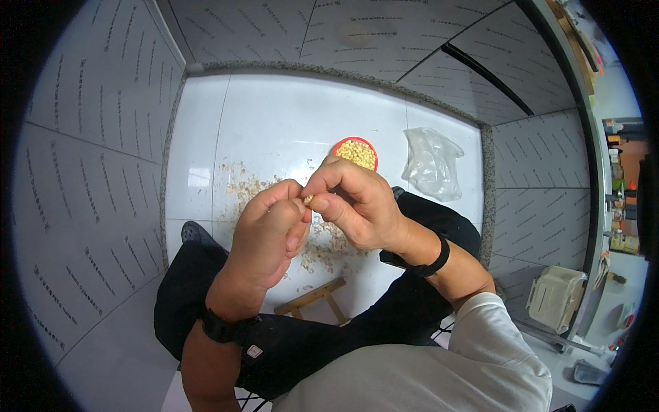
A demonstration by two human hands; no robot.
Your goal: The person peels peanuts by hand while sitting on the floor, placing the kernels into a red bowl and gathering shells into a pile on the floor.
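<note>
A small tan nut or seed (308, 200), partly hidden by fingertips, is pinched between both hands above the floor. My left hand (273, 226) grips it from the left, its other fingers curled into the palm. From the right, the thumb and forefinger of my right hand (360, 201) close on it. Just beyond the right hand stands a round red bowl (355, 151) filled with pale yellow kernels, its near edge covered by the hand. Dry shell fragments (329, 242) lie scattered on the white tiled floor (288, 113) below and to the left of my hands.
A crumpled clear plastic bag (433, 164) lies right of the bowl. A wooden stool frame (314, 299) shows between my legs. Grey cabinet panels (98, 154) enclose the floor on several sides. A beige plastic bin (556, 298) hangs at the right, below a counter with bottles.
</note>
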